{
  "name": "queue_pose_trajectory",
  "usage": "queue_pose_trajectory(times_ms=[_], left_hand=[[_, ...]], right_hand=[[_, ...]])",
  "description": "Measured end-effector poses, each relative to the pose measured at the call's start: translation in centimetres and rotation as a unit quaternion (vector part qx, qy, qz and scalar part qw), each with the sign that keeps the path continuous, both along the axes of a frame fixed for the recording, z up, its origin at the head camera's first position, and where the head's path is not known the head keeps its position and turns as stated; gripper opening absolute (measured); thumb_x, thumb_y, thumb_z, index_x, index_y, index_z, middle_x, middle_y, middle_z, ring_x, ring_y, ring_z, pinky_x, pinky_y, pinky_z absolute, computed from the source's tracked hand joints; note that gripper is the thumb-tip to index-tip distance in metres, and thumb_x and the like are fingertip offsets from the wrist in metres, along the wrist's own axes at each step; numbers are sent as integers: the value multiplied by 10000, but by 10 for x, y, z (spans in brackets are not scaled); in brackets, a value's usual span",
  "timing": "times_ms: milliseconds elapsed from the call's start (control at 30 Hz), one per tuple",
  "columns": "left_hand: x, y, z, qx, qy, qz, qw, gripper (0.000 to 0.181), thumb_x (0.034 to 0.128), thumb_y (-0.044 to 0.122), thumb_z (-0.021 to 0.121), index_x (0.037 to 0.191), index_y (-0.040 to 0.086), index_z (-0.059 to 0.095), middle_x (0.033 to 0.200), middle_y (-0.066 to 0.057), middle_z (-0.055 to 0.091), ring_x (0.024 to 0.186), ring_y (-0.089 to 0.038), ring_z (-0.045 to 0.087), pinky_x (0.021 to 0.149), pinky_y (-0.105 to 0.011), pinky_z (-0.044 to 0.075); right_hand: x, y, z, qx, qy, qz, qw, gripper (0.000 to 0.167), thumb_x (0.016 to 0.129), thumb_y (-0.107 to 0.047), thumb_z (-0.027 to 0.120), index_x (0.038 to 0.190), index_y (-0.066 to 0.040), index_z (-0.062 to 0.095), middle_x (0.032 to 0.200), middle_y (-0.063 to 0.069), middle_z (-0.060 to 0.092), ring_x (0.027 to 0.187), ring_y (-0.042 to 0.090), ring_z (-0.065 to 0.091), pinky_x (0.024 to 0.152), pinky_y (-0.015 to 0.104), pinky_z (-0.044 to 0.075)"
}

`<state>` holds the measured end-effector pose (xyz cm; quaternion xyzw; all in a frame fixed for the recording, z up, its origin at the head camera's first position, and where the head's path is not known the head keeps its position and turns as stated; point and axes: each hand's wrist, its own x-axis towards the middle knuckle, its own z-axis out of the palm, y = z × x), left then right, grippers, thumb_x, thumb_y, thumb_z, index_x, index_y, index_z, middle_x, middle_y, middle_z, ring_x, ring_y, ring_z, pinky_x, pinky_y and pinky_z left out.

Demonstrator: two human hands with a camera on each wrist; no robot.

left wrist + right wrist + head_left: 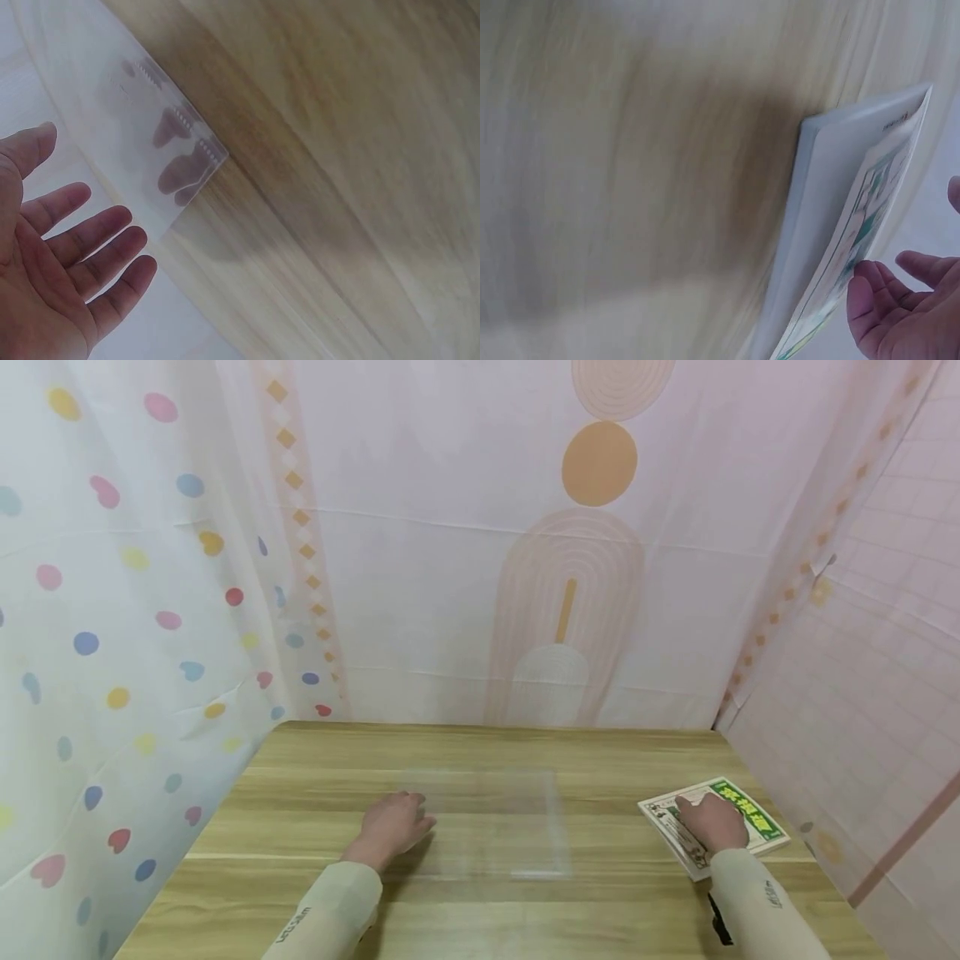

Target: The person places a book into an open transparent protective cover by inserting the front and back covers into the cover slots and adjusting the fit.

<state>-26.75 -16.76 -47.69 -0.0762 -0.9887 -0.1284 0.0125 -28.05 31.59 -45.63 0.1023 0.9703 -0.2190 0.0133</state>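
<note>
A clear plastic sheet, perhaps a book cover, lies flat mid-table; its corner mirrors fingers in the left wrist view. At its left edge my left hand hovers palm down, fingers spread and loosely bent, holding nothing. A thin book with a green and yellow title band lies at the right of the table. Over its cover is my right hand, fingertips at the printed front. In the right wrist view the front cover stands slightly off the pale page beneath.
The wood-grain table reaches back to a white patterned curtain. Curtains also hang at the left, with coloured dots, and at the right. A small black strap shows below the right sleeve.
</note>
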Motion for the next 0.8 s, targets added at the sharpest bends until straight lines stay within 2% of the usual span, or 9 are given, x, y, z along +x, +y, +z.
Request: queue_pose_trajectory(times_ms=[67,233,400,467,600,800], left_hand=[[0,-1,1,19,-9,10,10000,440,927,317,687,1238,9,648,1216,-214,644,1120,-397,608,900,-537,512],[1,-1,1,73,14,4,10000,441,927,314,686,1241,6,647,1216,-211,646,1108,-396,615,883,-533,522],[2,0,4,142,44,-18,9999,436,926,306,687,1238,2,647,1207,-210,649,1097,-394,621,875,-531,527],[3,0,4,143,27,-9,9999,436,927,303,686,1240,2,645,1211,-211,646,1100,-395,620,874,-531,528],[4,0,5,83,26,-5,10000,434,927,306,689,1239,8,648,1207,-208,647,1093,-392,623,865,-529,532],[3,0,3,80,92,-13,9999,423,922,305,688,1224,10,656,1186,-202,654,1087,-386,623,866,-534,527]], right_hand=[[2,6,0,-126,-123,-113,9998,528,1011,-368,445,776,76,608,733,204,599,646,289,561,536,397,467],[5,21,-3,-110,-415,-481,9979,570,1018,-399,396,806,78,625,842,297,615,719,333,589,560,418,485],[8,34,-8,-35,-635,-988,9931,682,1007,-468,358,1035,162,617,1081,426,554,938,498,586,671,512,526],[9,39,-10,-94,-655,-1209,9905,764,990,-519,382,1163,205,555,1160,454,508,1022,546,548,734,545,527],[11,46,-15,-203,-753,-1537,9850,859,973,-585,406,1228,231,491,1200,465,466,1078,568,499,818,573,501],[12,51,-16,-89,-1019,-1757,9791,714,983,-446,399,1178,233,502,1120,419,510,1022,506,529,805,524,509]])
